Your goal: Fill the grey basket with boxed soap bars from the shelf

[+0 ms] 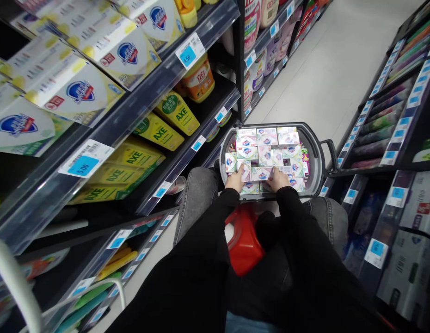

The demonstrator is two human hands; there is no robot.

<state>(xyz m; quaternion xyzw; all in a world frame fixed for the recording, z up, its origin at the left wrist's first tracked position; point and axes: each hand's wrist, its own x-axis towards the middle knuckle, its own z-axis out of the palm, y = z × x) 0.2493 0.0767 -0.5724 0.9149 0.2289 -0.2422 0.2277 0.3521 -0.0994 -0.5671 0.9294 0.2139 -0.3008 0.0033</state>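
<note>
A grey plastic basket (315,152) stands in front of my knees, filled with several white soap boxes (269,156) in layered rows. My left hand (235,179) is at its near left side, with the thumb on top of a soap box (248,175) and the other fingers mostly hidden. Close by on the right, my right hand (279,179) has its fingers closed at the end of another soap box (261,174) lying sideways. Small colourful packages (305,162) show at the basket's right end, beneath the boxes.
Stacked soap cartons (86,92) fill the upper left shelf, with yellow AXE bottles (159,132) below. A red stool (245,245) is between my legs. Shelves of packets (381,120) line the right. Pale floor (315,64) runs ahead. A white curved bar (17,282) is at lower left.
</note>
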